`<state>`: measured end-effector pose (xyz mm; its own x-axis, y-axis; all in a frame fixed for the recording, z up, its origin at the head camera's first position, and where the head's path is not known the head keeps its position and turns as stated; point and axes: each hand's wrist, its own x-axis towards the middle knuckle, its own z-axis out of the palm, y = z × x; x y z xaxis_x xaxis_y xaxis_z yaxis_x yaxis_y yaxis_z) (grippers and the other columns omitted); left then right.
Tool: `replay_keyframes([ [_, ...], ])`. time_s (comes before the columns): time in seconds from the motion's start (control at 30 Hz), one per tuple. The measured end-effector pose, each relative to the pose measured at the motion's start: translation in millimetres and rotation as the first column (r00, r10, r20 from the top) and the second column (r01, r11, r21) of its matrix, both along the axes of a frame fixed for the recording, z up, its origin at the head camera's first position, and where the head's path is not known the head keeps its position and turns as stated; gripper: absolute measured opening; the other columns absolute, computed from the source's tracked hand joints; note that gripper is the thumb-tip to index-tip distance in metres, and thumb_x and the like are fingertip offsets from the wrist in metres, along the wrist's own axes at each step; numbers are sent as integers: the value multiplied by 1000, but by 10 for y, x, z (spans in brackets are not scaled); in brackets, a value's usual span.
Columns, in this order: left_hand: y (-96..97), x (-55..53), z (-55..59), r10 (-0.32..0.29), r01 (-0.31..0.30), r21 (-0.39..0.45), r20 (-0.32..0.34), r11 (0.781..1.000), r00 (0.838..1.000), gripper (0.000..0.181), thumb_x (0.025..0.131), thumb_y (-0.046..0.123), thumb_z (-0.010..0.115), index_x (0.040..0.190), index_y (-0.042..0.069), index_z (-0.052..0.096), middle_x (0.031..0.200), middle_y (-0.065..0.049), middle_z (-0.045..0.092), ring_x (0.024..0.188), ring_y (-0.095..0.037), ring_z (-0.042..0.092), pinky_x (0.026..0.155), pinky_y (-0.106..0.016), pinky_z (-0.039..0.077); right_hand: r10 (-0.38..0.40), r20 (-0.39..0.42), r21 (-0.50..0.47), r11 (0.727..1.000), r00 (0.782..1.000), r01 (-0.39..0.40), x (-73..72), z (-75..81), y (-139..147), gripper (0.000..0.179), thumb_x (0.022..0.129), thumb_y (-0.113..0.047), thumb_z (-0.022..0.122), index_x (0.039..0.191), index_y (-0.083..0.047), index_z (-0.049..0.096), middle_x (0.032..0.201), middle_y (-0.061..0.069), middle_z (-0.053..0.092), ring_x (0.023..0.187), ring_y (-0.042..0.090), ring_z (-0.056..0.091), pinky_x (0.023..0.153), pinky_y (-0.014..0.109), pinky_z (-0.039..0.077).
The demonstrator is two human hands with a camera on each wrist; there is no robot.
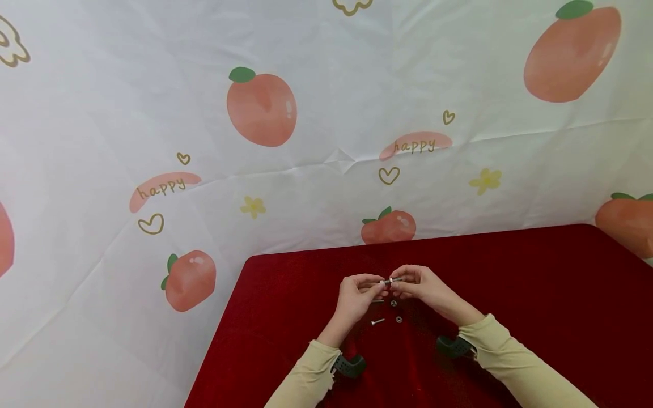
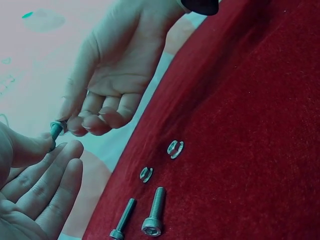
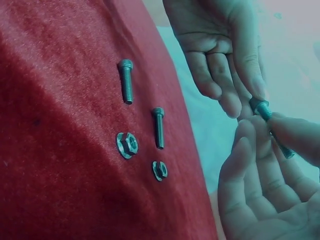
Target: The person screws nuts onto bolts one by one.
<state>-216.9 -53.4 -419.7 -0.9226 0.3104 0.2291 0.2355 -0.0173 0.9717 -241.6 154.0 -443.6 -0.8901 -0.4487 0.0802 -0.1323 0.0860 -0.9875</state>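
In the head view my left hand and right hand meet above the table around a metal bolt. The left thumb and fingers pinch the bolt at its head end. My right thumb and fingers pinch it farther along, at what looks like a nut; the fingertips partly hide this part. The threaded end sticks out past the right fingers in the right wrist view. Below the hands lie a larger socket-head bolt, a smaller one, a larger flange nut and a smaller flange nut.
A red cloth covers the table, with slight folds beside the loose hardware. Behind the far edge hangs a white sheet printed with fruit. Dark bands are worn at both wrists, below light yellow sleeves.
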Motion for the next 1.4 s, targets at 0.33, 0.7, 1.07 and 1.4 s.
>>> replay_keyframes([
  [0.33, 6, 14, 10, -2, 2, -11, -14, 1000, 1000, 16, 91, -7, 60, 104, -15, 65, 94, -32, 66, 86, -52, 62, 78, -56, 53, 18, 13, -6, 1000, 1000, -18, 8, 11, 8, 38, 96, -19, 61, 119, 9, 50, 101, 20, 66, 91, 35, 64, 79, 47, 56],
  [0.7, 33, -144, -248, 33, -33, -27, -13, 999, 999, 18, 91, -3, 62, 106, -14, 65, 92, -24, 69, 83, -43, 67, 75, -50, 57, 0, 34, 30, 1000, 999, -1, 19, 44, -3, 35, 96, -24, 61, 111, 8, 60, 96, 21, 68, 88, 39, 64, 78, 47, 57],
  [1.07, 31, -167, -263, 25, -26, -20, -14, 999, 1000, 18, 91, -2, 62, 106, -12, 66, 92, -22, 69, 82, -37, 69, 74, -47, 58, 5, -1, 27, 1000, 1000, -5, 9, 40, 4, 31, 95, -18, 62, 114, 7, 58, 99, 18, 68, 87, 33, 66, 77, 45, 57],
  [1.4, 26, -143, -255, 24, -24, -18, -12, 1000, 1000, 18, 91, -1, 63, 106, -12, 66, 92, -22, 69, 84, -43, 67, 75, -47, 58, -13, -4, 42, 999, 1000, 13, 20, 35, 31, 32, 95, -16, 62, 117, 6, 55, 100, 17, 68, 88, 33, 65, 72, 36, 57],
])
